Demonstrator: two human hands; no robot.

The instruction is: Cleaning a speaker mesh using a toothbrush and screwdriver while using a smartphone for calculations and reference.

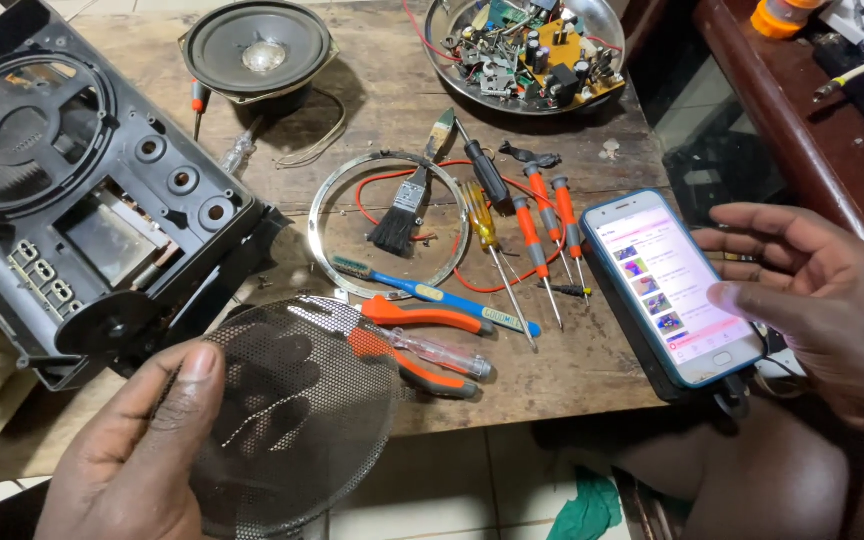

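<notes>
Your left hand holds the round mesh grille at the front edge of the table, thumb pressed on its upper face and the other fingers clamped behind it, visible through the mesh. The grille overhangs the front edge and partly covers the orange-handled pliers lying on the table behind it. Your right hand hovers at the right edge, fingers spread apart and holding nothing; its thumb lies over the lower right of the lit screen of the phone, but contact cannot be confirmed. The phone rests on a dark pack at the front right corner. Left of the phone lie three red-handled screwdrivers side by side, with a yellow-handled screwdriver just beside them. A metal ring lies at the table centre; a brush rests inside it and a red wire crosses it. A blue toothbrush lies between the ring and the pliers. The black housing occupies the left edge, tilted, its open side up. A speaker sits cone up at the back edge, and a metal bowl of circuit boards stands at the back right corner.
</notes>
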